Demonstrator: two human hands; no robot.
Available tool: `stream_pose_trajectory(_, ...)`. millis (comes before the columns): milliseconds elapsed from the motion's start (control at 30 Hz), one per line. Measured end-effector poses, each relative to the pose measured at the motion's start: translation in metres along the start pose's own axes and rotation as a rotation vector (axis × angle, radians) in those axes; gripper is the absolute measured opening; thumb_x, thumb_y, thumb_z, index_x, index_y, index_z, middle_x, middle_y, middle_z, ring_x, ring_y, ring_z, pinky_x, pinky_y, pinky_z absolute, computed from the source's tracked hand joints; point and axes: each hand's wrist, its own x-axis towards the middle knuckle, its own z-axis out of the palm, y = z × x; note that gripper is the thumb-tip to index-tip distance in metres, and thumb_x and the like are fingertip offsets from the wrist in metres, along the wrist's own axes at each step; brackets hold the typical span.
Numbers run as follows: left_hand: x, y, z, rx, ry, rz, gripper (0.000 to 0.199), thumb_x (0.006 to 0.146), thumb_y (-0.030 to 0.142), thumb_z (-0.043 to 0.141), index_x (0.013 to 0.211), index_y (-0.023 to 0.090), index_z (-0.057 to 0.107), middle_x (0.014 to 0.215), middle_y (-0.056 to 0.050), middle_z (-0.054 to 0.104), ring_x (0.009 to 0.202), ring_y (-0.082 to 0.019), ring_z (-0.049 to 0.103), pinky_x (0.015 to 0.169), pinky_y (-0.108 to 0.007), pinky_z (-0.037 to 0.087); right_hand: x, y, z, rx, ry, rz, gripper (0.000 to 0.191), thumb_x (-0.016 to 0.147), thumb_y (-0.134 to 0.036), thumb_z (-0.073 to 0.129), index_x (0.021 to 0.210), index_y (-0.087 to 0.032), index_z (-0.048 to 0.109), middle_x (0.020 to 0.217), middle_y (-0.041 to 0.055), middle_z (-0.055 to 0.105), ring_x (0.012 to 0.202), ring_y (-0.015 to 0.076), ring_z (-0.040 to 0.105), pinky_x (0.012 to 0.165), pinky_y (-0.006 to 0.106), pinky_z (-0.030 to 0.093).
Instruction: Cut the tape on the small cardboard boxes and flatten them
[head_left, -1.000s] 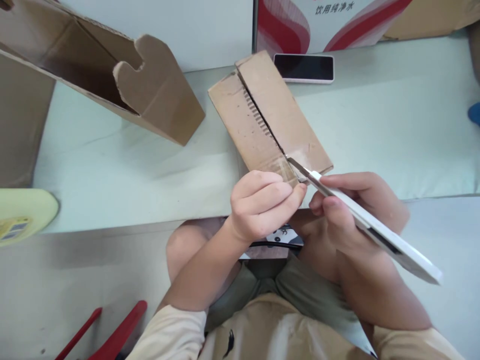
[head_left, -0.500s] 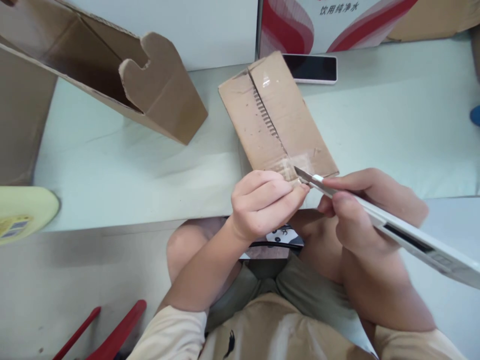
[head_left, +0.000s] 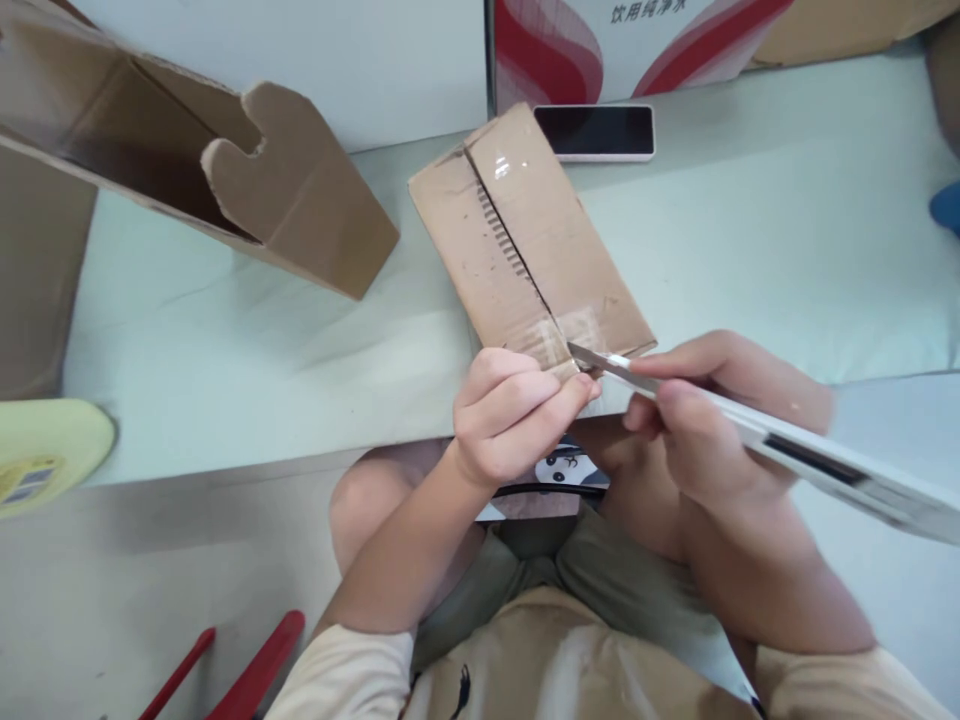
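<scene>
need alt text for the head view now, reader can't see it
A person's right hand holds a white knife, its blade at the taped seam of a cardboard box whose near edge the left hand grips. An open carton stands left, a dark-screened device behind.

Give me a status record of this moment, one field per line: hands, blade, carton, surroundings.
Left hand: gripping the near end of the small carton
Right hand: holding the white utility knife
Blade: out, tip at the taped near end, close to the left hand
Seam: dark gap along much of the top
Tape: clear, across the near end
Beyond carton: dark-screened device, lying flat
Left of carton: open cardboard box
Far left: pale green container, cut off by the frame
</scene>
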Motion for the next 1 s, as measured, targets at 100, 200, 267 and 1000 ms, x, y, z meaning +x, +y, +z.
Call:
stream_pose_trajectory(100, -0.001, 0.001, 0.000, 0.002, -0.013, -0.012, 0.008, 0.092, 0.011, 0.078, 0.097, 0.017, 0.075, 0.076, 0.000, 0.068, 0.074, -0.014, 0.062, 0.064, -0.028, 0.056, 0.002, -0.002, 0.004, -0.025, 0.012, -0.007, 0.010, 0.094, -0.034, 0.071, 0.092, -0.029, 0.079, 0.063, -0.0025, 0.070, 0.051, 0.0162, 0.064, 0.044, 0.030, 0.051)
stream_pose_trajectory(200, -0.001, 0.001, 0.001, 0.008, -0.022, -0.008, 0.006, 0.094, 0.012, 0.075, 0.097, 0.017, 0.075, 0.076, 0.000, 0.068, 0.073, -0.013, 0.061, 0.064, -0.028, 0.055, 0.004, 0.004, 0.010, 0.030, 0.072, 0.039, 0.010, 0.093, -0.032, 0.070, 0.090, -0.028, 0.079, 0.060, -0.0036, 0.068, 0.046, 0.0136, 0.059, 0.039, 0.026, 0.044)
stream_pose_trajectory(267, 0.000, 0.000, 0.002, 0.015, -0.013, -0.011, 0.005, 0.095, 0.013, 0.074, 0.096, 0.017, 0.075, 0.075, 0.000, 0.067, 0.072, -0.014, 0.061, 0.064, -0.028, 0.054, 0.009, 0.011, 0.014, 0.158, 0.040, 0.090, 0.012, 0.093, -0.028, 0.068, 0.086, -0.027, 0.078, 0.055, -0.0052, 0.065, 0.039, 0.0119, 0.053, 0.035, 0.025, 0.038)
stream_pose_trajectory(1000, -0.021, -0.094, -0.033, 0.306, 0.194, -0.775, 0.028, 0.081, 0.016, 0.063, 0.109, 0.020, 0.061, 0.122, -0.010, 0.053, 0.119, -0.022, 0.065, 0.110, -0.041, 0.057, 0.055, 0.117, 0.048, 0.245, 0.324, 0.054, 0.045, 0.098, -0.069, 0.058, 0.116, -0.028, 0.056, 0.090, 0.0013, 0.076, 0.074, 0.0177, 0.077, 0.065, 0.032, 0.060)
